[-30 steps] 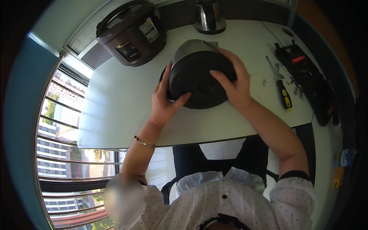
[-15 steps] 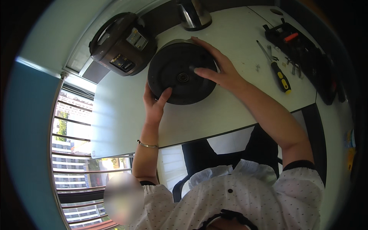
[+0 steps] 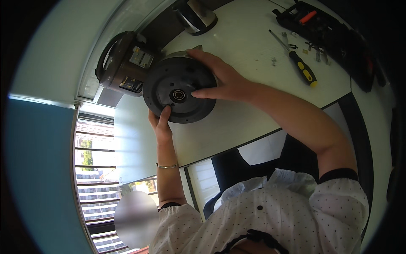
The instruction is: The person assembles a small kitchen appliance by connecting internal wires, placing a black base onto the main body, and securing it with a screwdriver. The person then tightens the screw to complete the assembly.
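Note:
Between my two hands is a metal kettle (image 3: 186,67), its round black underside facing me. A ringed connector sits at the middle of that underside, and part of the shiny body and a pointed lip show past its far edge. My left hand (image 3: 161,125) is closed on the lower left rim, thumb pressed on the black base. From the right, my right hand (image 3: 220,80) wraps the upper side, its thumb lying across the base close to the connector. The remaining fingers of my left hand are mostly hidden behind the kettle.
A brown electric cooker (image 3: 127,67) stands on the white table (image 3: 245,114) at the left, beside a silver-and-black appliance (image 3: 195,17) at the back. To the right lie a yellow-and-black screwdriver (image 3: 302,67), small metal pieces (image 3: 318,51) and a black tool case (image 3: 338,42). A slatted window is at the left.
The kettle and both hands sit further left and slightly lower in view, and the underside is tilted more toward me. The whole view has shifted too. Both hands keep their hold.

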A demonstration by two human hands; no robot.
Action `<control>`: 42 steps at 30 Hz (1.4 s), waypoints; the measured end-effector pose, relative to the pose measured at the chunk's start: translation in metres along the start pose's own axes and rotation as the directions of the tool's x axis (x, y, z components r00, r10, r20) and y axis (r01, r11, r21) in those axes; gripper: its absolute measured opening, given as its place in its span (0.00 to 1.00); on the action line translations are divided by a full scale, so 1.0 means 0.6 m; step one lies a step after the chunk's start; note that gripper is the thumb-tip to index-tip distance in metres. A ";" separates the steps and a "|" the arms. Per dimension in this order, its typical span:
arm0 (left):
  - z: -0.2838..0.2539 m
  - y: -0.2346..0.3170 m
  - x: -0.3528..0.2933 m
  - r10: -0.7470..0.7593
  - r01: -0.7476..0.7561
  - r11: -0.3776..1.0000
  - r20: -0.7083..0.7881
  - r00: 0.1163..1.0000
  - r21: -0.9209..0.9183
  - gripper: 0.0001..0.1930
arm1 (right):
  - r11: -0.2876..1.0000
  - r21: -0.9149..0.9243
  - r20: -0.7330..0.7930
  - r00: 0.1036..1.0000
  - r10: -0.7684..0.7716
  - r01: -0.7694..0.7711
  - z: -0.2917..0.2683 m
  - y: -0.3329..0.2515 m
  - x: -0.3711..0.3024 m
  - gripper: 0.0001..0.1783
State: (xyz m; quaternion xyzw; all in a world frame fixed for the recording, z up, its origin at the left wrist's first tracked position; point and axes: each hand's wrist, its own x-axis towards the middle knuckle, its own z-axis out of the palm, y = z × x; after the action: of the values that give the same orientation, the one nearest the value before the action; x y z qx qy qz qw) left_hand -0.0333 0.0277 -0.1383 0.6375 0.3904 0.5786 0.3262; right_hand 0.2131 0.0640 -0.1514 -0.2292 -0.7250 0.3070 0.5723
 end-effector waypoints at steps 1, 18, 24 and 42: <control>0.001 0.001 0.002 -0.005 0.005 1.000 0.000 1.000 0.009 0.27 | 1.000 -0.014 -0.014 1.000 -0.008 0.007 0.001 0.004 -0.001 0.52; 0.022 0.064 0.048 -0.193 0.201 0.967 -0.062 0.979 0.154 0.22 | 0.943 0.224 -0.107 0.955 0.275 -0.247 -0.032 -0.015 0.023 0.43; 0.034 0.109 0.080 -0.324 0.335 0.932 -0.098 0.941 0.138 0.20 | 0.893 0.332 -0.093 0.932 0.351 -0.303 -0.045 -0.021 0.027 0.40; 0.116 0.171 0.086 -0.314 0.338 0.892 -0.128 0.941 0.299 0.20 | 0.721 0.655 -0.185 0.876 0.445 -0.227 -0.052 -0.034 0.028 0.24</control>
State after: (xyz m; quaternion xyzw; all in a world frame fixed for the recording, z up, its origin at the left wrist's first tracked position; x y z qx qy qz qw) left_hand 0.0492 0.0257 -0.0324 0.5844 0.5916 0.4693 0.2970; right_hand 0.2395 0.0668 -0.1206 -0.2078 -0.4236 0.5830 0.6615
